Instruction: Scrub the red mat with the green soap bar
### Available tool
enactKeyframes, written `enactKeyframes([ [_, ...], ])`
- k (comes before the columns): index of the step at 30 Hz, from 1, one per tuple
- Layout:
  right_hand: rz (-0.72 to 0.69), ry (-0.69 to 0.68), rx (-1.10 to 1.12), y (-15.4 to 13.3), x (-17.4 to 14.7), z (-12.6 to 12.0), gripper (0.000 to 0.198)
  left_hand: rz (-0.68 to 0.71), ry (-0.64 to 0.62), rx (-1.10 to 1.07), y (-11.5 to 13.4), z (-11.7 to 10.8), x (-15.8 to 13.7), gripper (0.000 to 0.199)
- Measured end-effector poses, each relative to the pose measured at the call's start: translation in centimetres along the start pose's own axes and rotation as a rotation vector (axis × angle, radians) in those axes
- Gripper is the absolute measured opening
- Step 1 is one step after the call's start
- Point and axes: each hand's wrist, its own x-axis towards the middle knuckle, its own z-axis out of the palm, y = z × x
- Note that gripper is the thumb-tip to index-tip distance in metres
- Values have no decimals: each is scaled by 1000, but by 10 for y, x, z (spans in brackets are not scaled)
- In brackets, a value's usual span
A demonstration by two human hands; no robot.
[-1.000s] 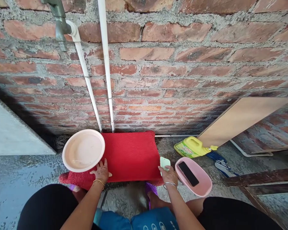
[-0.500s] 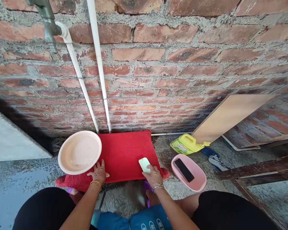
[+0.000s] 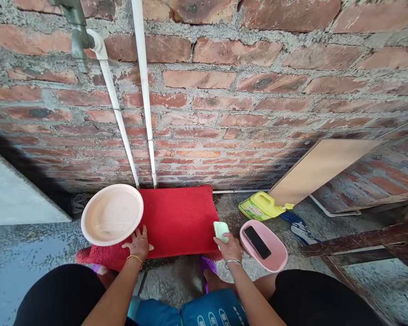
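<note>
Red rectangular fabric mat (image 3: 180, 217) lies lengthwise left-to-right below the brick wall (image 3: 199, 79); left hand (image 3: 138, 245) splayed, empty, at its near edge; right hand (image 3: 231, 250) grips a smooth pale-green block (image 3: 221, 228) by its right edge.

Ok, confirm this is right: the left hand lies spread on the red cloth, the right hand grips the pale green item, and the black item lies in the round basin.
One thing is wrong: the head view shows the black item lying in the oval pink tub, not the round basin. Left hand and right hand are as you say.
</note>
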Motion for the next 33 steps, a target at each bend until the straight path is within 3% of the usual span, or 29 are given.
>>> enactKeyframes([
  [4, -150, -103, -23, -28, -11, 19, 31, -2, 4, -1, 0, 0, -1, 87],
  [7, -213, -132, -73, -27, -11, 19, 28, -3, 2, 7, -1, -1, -1, 85],
  [10, -74, -123, -128, -12, -4, 5, 29, -2, -14, 1, 0, -3, -2, 84],
  [16, 337, -100, -132, 12, 6, -26, 43, -12, -9, -19, 1, -2, 0, 85],
  [18, 390, -99, -85, 11, 7, -28, 45, -18, -18, -29, 1, -1, 1, 86],
  [20, 324, -70, -59, 4, 7, -25, 42, -18, -22, -33, 1, -1, 1, 85],
  [23, 77, -44, -83, -17, 2, -13, 36, -15, -10, -28, 1, -1, 1, 86],
  [27, -225, -136, -115, -56, -15, 10, 33, -20, -20, -29, 0, 0, 1, 86],
  [33, -402, -263, -171, -91, -32, 30, 35, 0, 10, 7, -3, 5, 3, 83],
])
